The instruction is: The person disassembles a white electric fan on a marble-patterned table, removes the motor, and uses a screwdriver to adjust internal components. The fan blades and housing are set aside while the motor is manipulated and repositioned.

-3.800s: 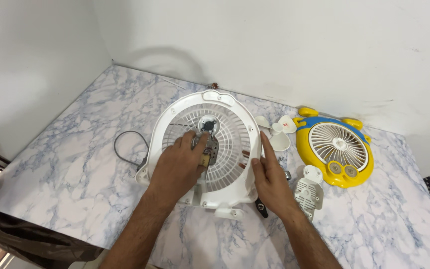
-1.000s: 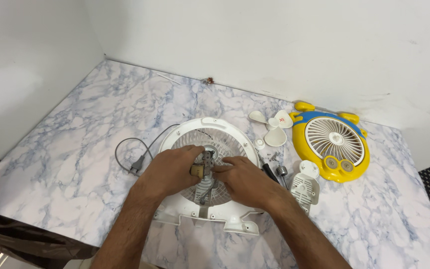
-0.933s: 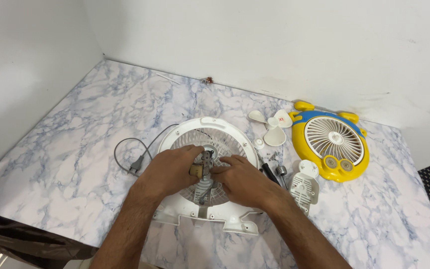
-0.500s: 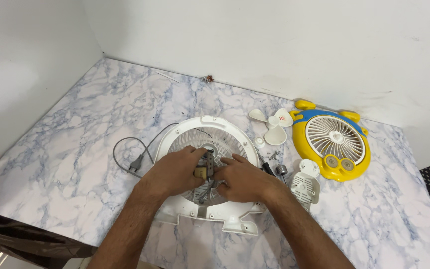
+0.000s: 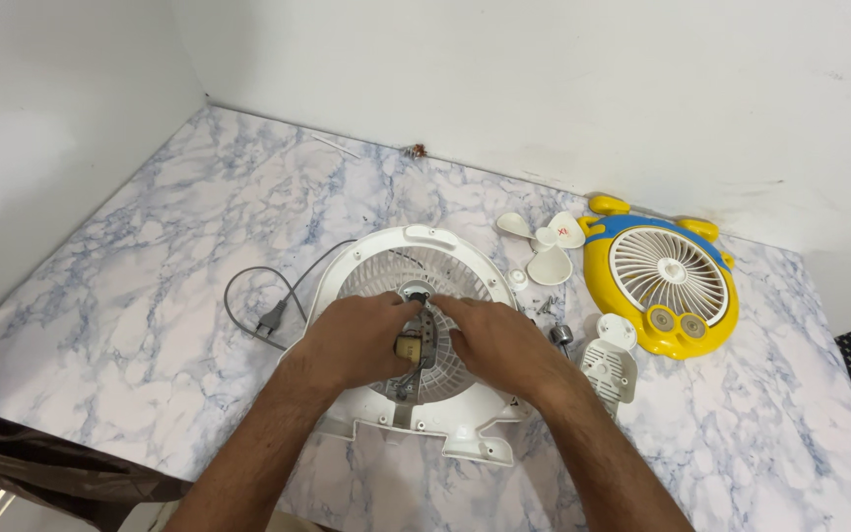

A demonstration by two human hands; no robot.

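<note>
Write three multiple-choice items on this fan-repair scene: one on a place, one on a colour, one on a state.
1. Where does the loose white propeller lie?
A. Between the white fan housing and the yellow fan
B. On the grey power cord
C. Under the left hand

2. What colour is the band across the top of the yellow fan?
A. Red
B. Blue
C. Green

3. What is the state of the white fan housing?
A. Standing upright
B. Lying flat with both hands at its centre
C. Lying untouched

Answers:
1. A, the blades rest on the marble table in the gap between the two fans.
2. B, a blue strip runs below its yellow knobs.
3. B, the left hand and right hand meet over the motor at its hub.
</note>
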